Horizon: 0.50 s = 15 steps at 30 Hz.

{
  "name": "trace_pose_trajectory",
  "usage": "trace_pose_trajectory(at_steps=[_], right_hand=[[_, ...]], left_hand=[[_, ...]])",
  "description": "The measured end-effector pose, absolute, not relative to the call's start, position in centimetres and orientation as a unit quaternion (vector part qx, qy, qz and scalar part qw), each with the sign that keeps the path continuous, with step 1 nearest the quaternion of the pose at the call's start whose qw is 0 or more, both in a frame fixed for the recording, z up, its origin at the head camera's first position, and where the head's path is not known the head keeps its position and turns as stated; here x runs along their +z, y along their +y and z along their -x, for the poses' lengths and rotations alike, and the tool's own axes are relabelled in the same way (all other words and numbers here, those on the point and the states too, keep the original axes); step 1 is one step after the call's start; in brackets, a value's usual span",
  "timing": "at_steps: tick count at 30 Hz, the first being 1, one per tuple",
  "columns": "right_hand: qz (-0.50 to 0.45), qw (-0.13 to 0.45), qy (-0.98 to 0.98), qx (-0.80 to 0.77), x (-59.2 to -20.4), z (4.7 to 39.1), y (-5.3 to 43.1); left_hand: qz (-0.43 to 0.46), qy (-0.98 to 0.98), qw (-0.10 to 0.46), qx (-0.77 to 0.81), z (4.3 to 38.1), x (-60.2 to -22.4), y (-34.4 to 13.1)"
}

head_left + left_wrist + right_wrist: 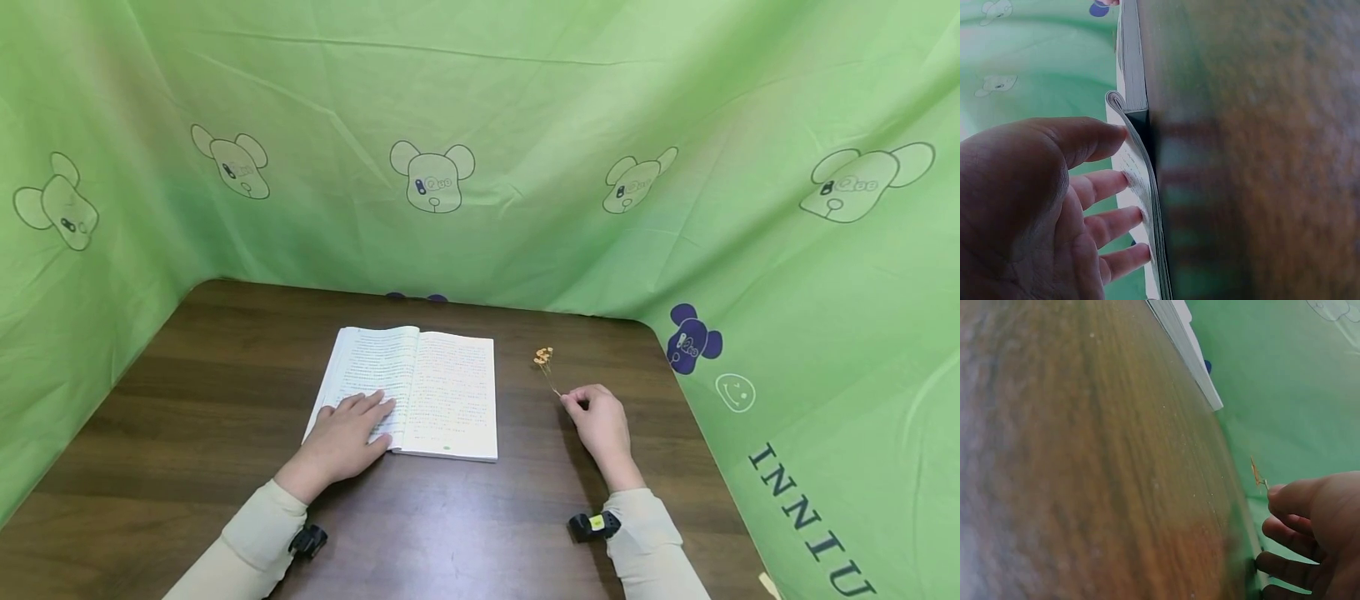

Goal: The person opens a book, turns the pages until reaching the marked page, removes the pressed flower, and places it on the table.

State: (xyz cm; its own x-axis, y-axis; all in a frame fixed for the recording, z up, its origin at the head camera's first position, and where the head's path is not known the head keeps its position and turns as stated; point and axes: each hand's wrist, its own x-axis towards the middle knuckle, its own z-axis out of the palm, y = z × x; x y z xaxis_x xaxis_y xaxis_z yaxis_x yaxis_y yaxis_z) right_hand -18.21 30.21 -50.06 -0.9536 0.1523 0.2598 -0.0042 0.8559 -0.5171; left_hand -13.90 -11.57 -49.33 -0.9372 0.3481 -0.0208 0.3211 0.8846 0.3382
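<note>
An open book (453, 392) lies on the brown table, printed pages facing up. My left hand (345, 437) rests on its left page with the fingers spread. In the left wrist view the thumb and fingertips of that hand (1041, 187) touch the page of the book (1138, 162). To the right of the book, my right hand (600, 421) pinches the thin stem of a small dried flower (543, 357) between thumb and forefinger. Its orange-yellow blossoms point away from me. In the right wrist view the flower (1255, 472) shows just beyond the fingertips.
The wooden table (187, 417) has a green cloth (525, 100) with bear prints hanging around its back and sides. Each wrist carries a small black camera (594, 527). A small pale object (768, 585) shows at the lower right edge.
</note>
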Motion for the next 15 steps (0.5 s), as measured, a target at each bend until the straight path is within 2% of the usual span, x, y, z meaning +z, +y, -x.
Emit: trace_pose_trajectory(at_steps=[15], right_hand=[[0.006,0.167,-0.953,0.253,-51.1,18.2,29.8]], left_hand=[[-0.172,0.97,0.046,0.163,13.9,-49.3,-11.4]])
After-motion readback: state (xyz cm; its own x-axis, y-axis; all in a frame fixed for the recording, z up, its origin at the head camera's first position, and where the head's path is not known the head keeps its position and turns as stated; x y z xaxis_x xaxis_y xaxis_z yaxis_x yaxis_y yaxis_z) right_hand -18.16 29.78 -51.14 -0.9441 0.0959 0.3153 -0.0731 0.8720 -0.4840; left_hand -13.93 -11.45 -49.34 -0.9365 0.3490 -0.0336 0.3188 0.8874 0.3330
